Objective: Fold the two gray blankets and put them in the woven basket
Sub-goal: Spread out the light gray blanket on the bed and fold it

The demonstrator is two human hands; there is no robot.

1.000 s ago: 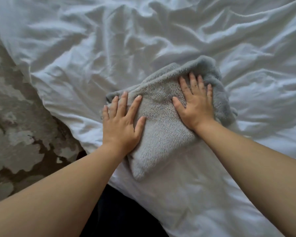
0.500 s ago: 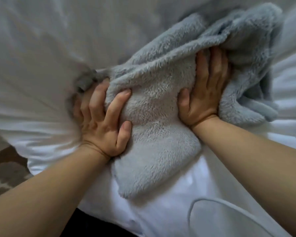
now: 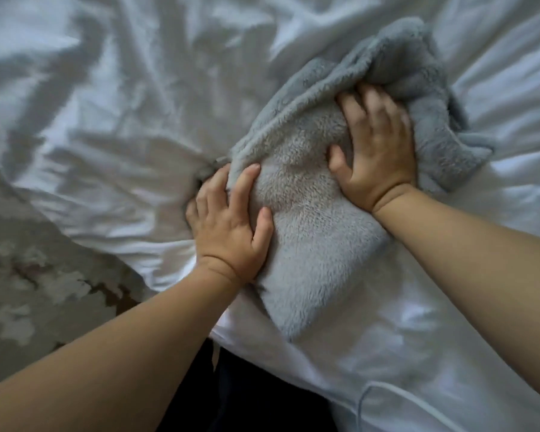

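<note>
Both arms are bare and stretched forward. The left forearm comes in from the lower left, the right forearm from the right edge, and both wrists are bent slightly back. The left hand grips the near left edge of the blanket, its outer fingers curled round the edge and its thumb on top. The right hand is farther out. Its fingers, a little blurred, dig into the folds and its thumb is spread wide.

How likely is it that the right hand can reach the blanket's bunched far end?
Very likely yes: the right hand grips the blanket right beside that bunched end, with nothing between them; the left hand grips the opposite edge.
</note>
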